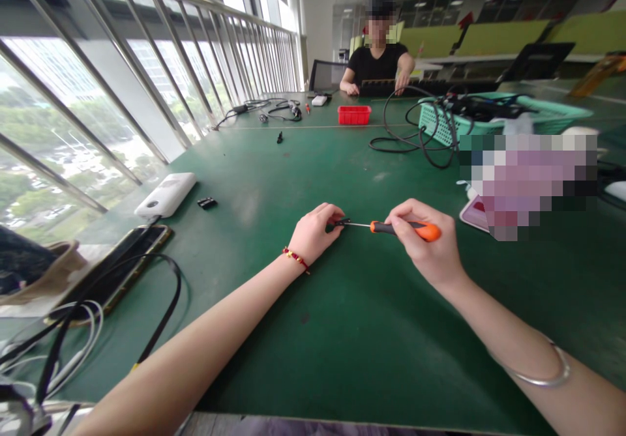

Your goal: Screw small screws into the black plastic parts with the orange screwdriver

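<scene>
- Green table (pixel 293 332): work surface, extending on all sides of the screwdriver, which serves as the reference for every place below.
- Teal basket (pixel 548 124): beyond the screwdriver and to its right, loaded with black cables, some looping over the rim.
- Black phone (pixel 120 279): well to the left of the screwdriver, a cable crossing over it.
- Right hand (pixel 428 244): at the handle end of the screwdriver, thumb and fingers closed round the handle. Judged sound for turning; the wrist should stay loose and the twist come from the fingers.
- Left hand (pixel 315 231): at the tip end of the screwdriver, thumb and forefinger pinched together on the part. The pinch should stay firm — but clear of the blade's line, since a slip would likely run towards these fingertips.
- Screwdriver (pixel 384 227): orange-and-black handle, thin shaft lying nearly level in the view and pointing at the left hand. Shaft and socket should share one line, with light, steady pressure to avoid riding out.
- Loose black piece (pixel 207 203): left of the screwdriver, apart from both hands.
- Small black part (pixel 345 221): at the screwdriver's tip, partly covered by the left fingers. Whether the tip is seated cannot be told — too small; seating merits checking before force is applied.
</scene>
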Motion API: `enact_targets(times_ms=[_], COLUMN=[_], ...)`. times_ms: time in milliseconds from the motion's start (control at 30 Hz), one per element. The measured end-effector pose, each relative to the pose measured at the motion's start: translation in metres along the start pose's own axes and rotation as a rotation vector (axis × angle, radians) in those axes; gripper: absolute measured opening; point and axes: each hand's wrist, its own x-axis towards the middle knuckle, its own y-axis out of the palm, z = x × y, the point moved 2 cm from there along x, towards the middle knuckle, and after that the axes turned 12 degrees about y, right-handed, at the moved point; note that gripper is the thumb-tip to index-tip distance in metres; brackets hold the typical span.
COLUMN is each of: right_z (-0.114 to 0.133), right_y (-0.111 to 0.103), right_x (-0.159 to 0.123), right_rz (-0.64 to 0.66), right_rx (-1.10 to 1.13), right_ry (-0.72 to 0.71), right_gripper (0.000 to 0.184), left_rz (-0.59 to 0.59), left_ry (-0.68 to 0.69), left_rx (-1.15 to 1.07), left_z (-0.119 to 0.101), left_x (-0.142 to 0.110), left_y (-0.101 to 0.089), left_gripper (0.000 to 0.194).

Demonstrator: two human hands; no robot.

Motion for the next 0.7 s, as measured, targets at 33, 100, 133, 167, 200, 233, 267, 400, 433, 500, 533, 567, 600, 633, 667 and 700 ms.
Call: enact_targets(times_ms=[33, 100, 133, 167, 200, 233, 267, 400, 433, 500, 533, 567, 600, 633, 667, 700], right_z=[-0.0001, -0.0005, -0.0007, -0.001, -0.0013, -0.0015, -0.0016, -0.0013, -0.0009, -0.0002, 0.0002, 0.0004, 0.0004, 0.0003, 0.0, -0.0004], right_y=[-0.0001, -0.0004, -0.0004, -0.0004, -0.0003, -0.0001, 0.0001, 0.0002, 0.0001, -0.0003, -0.0004, -0.0005, -0.0005, -0.0005, -0.0003, 0.0], right_x=[-0.0002, -0.0003, -0.0003, -0.0001, 0.0001, 0.0004, 0.0006, 0.0007, 0.0005, 0.0, -0.0003, -0.0006, -0.0007, -0.0008, -0.0008, -0.0008], right_rz=[0.0, -0.003, -0.001, 0.002, 0.005, 0.007, 0.007, -0.012, -0.018, -0.025, -0.027, -0.026, -0.025, -0.022, -0.016, -0.009], right_rx=[0.0, 0.0, 0.001, 0.001, 0.0, -0.002, -0.005, -0.022, -0.022, -0.018, -0.016, -0.014, -0.014, -0.015, -0.016, -0.018], right_ry=[0.001, 0.005, 0.008, 0.01, 0.012, 0.014, 0.015, 0.011, 0.009, 0.004, 0.002, 0.001, 0.002, 0.004, 0.008, 0.012], right_gripper=[0.014, 0.014, 0.014, 0.014, 0.014, 0.014, 0.014, 0.014, 0.014, 0.014, 0.014, 0.014, 0.014, 0.015, 0.015, 0.015], left_rz=[0.001, 0.002, 0.003, 0.003, 0.003, 0.002, 0.002, 0.002, 0.004, 0.008, 0.009, 0.01, 0.01, 0.009, 0.007, 0.007], left_ry=[0.0, 0.002, 0.002, 0.001, 0.001, 0.0, 0.0, 0.0, -0.001, -0.006, -0.008, -0.007, -0.006, -0.003, -0.001, 0.001], left_rx=[-0.001, -0.003, -0.004, -0.006, -0.006, -0.007, -0.007, -0.005, -0.004, -0.002, 0.0, 0.002, 0.003, 0.002, 0.003, 0.002], left_z=[0.0, 0.0002, 0.0003, 0.0004, 0.0005, 0.0005, 0.0005, -0.0002, -0.0004, -0.0007, -0.0008, -0.0008, -0.0009, -0.0009, -0.0008, -0.0008], left_x=[0.0, -0.0002, -0.0002, -0.0003, -0.0004, -0.0005, -0.0005, -0.0004, -0.0003, -0.0003, -0.0002, -0.0002, -0.0002, -0.0002, -0.0002, -0.0002], left_y=[0.0001, 0.0002, 0.0003, 0.0004, 0.0004, 0.0004, 0.0003, -0.0004, -0.0006, -0.0008, -0.0009, -0.0009, -0.0009, -0.0008, -0.0007, -0.0006], left_gripper=[0.018, 0.018, 0.018, 0.018, 0.018, 0.018, 0.018, 0.017, 0.017, 0.017, 0.017, 0.018, 0.018, 0.017, 0.017, 0.017])
